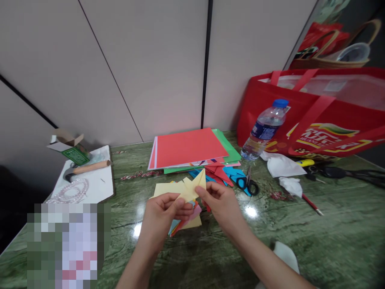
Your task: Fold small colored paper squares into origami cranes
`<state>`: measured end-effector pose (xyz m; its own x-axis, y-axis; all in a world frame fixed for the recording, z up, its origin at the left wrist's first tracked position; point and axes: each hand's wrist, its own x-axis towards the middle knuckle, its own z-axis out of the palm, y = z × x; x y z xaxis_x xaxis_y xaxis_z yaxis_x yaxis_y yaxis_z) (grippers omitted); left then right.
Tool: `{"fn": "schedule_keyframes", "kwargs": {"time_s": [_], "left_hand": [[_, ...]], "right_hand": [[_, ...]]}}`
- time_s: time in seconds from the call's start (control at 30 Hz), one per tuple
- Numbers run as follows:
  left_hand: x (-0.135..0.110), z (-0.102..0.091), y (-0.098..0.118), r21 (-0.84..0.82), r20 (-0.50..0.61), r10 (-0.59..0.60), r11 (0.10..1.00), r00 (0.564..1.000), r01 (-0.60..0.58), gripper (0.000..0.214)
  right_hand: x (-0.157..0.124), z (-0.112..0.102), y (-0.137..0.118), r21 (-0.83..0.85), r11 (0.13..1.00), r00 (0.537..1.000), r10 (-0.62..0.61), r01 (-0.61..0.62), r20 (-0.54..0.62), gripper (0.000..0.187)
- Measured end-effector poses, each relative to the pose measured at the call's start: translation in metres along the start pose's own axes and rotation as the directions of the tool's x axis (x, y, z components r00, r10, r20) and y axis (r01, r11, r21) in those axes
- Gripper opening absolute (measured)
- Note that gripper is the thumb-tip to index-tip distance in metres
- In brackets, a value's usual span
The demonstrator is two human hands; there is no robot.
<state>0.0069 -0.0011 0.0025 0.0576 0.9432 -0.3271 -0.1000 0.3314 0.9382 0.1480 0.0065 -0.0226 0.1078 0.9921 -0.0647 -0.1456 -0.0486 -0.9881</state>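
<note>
A pale yellow folded paper [190, 189] is held up between my two hands, with pointed flaps at its top. My left hand [165, 212] pinches its lower left side between thumb and fingers. On its right side, my right hand [221, 202] grips it with the thumb pressed on the front. Beneath the hands lie coloured paper pieces [192, 214] in pink, orange, blue and yellow, partly hidden by the fingers. Just behind are red folded paper pieces [218, 173] and blue ones [234, 174]. Black-handled scissors [248, 185] rest beside the blue pieces.
A stack of coloured sheets [189, 148] lies against the wall. To the right stand a water bottle [264, 130] and a red bag [325, 116], with crumpled tissues [282, 164] and a red pencil [312, 204] in front. At left, a hammer [87, 168] and small box [73, 148] sit on a white board [102, 180].
</note>
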Motion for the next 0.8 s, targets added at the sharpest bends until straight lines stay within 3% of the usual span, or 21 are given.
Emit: {"fn": "schedule_keyframes", "kwargs": {"time_s": [0.2, 0.47, 0.7, 0.8], "left_hand": [[-0.0001, 0.0012, -0.0007, 0.023, 0.042, 0.023, 0.999, 0.999, -0.024, 0.014], [0.0001, 0.0019, -0.0021, 0.079, 0.058, 0.003, 0.997, 0.998, -0.007, 0.016], [-0.0008, 0.0027, -0.0025, 0.209, 0.148, -0.052, 0.978, 0.988, 0.020, 0.022], [-0.0013, 0.0025, -0.0025, 0.230, 0.204, -0.028, 0.973, 0.979, -0.020, 0.021]], "right_hand": [[0.0009, 0.0004, 0.0031, 0.091, 0.996, 1.000, -0.012, 0.011, 0.016, 0.023], [-0.0002, 0.0013, 0.0032, 0.139, 0.990, 0.989, 0.010, -0.031, 0.149, 0.024], [0.0005, 0.0013, 0.0048, 0.146, 0.989, 0.997, 0.004, -0.016, 0.081, 0.021], [0.0007, 0.0002, 0.0054, 0.125, 0.992, 0.999, -0.008, 0.001, 0.051, 0.020]]}}
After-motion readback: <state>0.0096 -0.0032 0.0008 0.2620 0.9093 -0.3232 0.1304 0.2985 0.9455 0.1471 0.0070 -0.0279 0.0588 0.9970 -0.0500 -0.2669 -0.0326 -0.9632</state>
